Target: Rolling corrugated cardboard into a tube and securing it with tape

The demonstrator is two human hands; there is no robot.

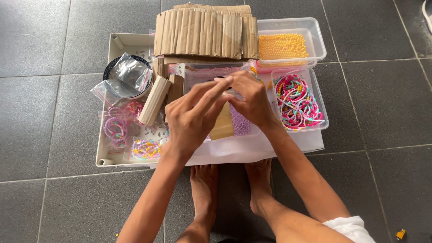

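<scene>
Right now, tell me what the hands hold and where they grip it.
Cannot be told. The left hand and right hand pinch fingertips together above the purple beads; anything between them is too small to see.

Bare arms and bare feet, with white cloth (pixel 348 225) at the right knee.

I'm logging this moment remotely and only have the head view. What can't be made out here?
- Whatever the left hand and right hand pinch: too small, covered by the fingertips.
- Middle of the clear box of purple beads: hidden behind both hands.
- Contents of the plastic bags on the tray: glare.
- Tray area under the cardboard: covered.
</scene>
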